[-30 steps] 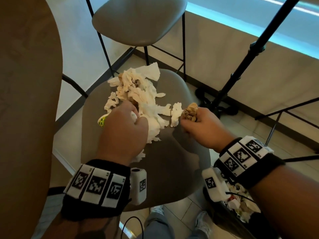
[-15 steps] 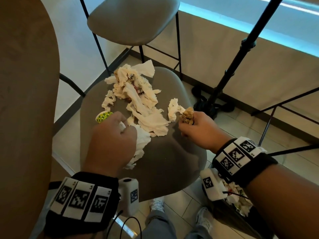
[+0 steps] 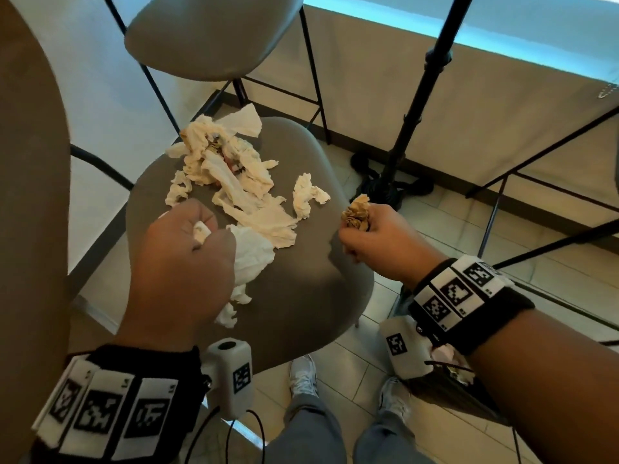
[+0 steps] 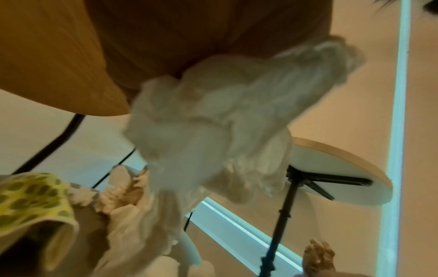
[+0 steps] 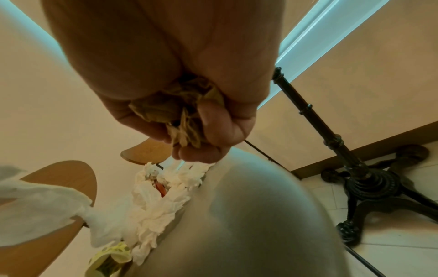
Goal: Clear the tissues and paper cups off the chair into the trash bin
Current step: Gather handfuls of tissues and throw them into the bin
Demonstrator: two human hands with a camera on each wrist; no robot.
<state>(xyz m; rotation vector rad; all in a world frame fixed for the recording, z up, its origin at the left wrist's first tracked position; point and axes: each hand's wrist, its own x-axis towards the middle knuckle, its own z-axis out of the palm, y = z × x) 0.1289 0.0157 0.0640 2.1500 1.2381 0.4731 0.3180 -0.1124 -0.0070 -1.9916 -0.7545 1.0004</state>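
free: bare chair seat front-right | blocked: tissue heap at back, table pole right

A second stool is standing beyond the near one — its grey seat is resting on thin black legs. A black pole is rising from an ornate cast base that is sitting on the pale tiled floor, near a beige wall with a dark skirting. A wooden panel is filling the left edge of the head view. Grey trouser legs and pale shoes are showing below — a round tabletop is appearing in the left wrist view.
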